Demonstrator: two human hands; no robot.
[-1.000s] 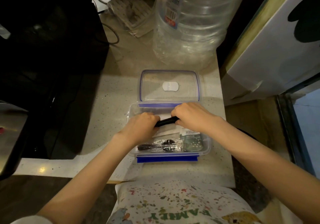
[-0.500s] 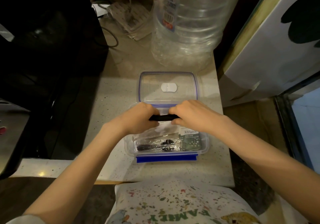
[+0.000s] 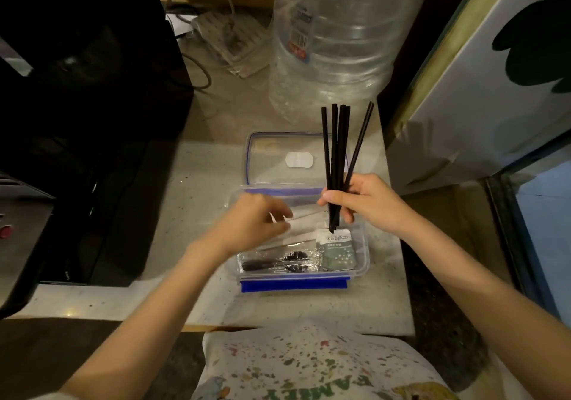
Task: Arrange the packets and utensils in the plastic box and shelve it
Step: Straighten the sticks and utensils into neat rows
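Note:
A clear plastic box (image 3: 364,257) with a blue front clasp sits on the counter, its lid (image 3: 262,165) open behind it. Inside lie white paper packets (image 3: 304,225), a green packet (image 3: 336,251) and wrapped black cutlery (image 3: 278,262). My right hand (image 3: 367,203) holds a bunch of black stir sticks (image 3: 336,152) upright above the box's right side. My left hand (image 3: 250,223), blurred, reaches into the box's left side with fingers on a white packet; whether it grips it is unclear.
A big clear water jug (image 3: 336,38) stands behind the lid. A black appliance (image 3: 83,106) fills the left. A white panel (image 3: 482,91) leans at the right. Cables and a power strip (image 3: 228,41) lie at the back. The counter edge (image 3: 216,316) runs near my shirt.
Both hands held the black sticks level over the box. Now my right hand alone has lifted them upright, and my left hand has let go and dropped to the white packets.

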